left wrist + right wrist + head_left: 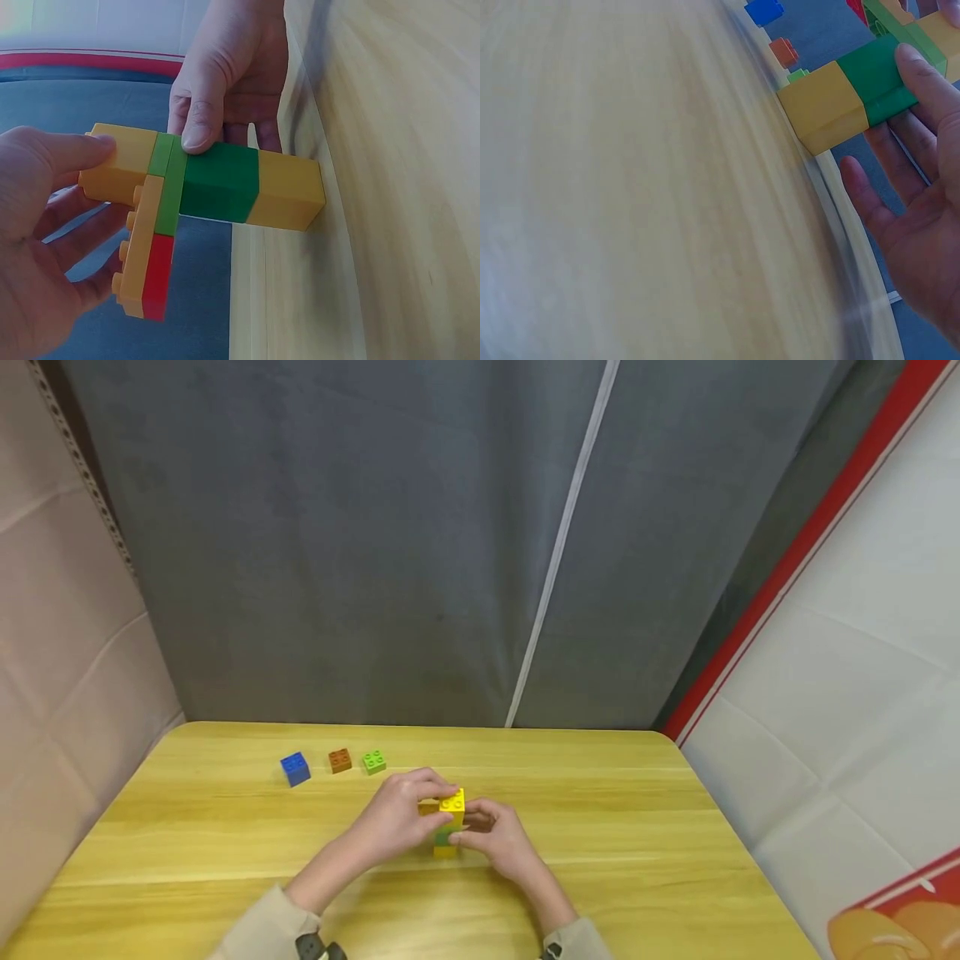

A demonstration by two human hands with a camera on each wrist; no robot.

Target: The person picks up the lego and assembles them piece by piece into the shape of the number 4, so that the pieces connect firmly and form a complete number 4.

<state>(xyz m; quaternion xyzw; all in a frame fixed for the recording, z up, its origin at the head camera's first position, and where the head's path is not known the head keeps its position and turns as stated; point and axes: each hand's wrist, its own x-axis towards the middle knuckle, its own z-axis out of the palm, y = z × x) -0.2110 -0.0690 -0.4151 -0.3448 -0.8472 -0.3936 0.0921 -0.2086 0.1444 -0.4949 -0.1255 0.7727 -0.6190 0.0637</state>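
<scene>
A tower of toy building bricks stands upright on the table between both hands. Its base is a yellow brick [285, 191], with a dark green brick [221, 182] above it. Over these come light green pieces [171, 187], then another yellow brick [135, 166] on top. From the light green layer a side arm juts out, made of a red piece [158, 277] and a studded orange-yellow piece [140, 251]. My left hand [401, 810] pinches the top yellow brick between thumb and fingers. Lower down, my right hand [501, 839] grips the tower at the dark green brick.
Behind and left of the tower, a blue brick [296, 769], a brown brick [340, 761] and a lime green brick [374, 762] lie apart on the wooden table [600, 793]. A grey curtain [360, 543] hangs beyond the table's far edge, with pale panels at both sides.
</scene>
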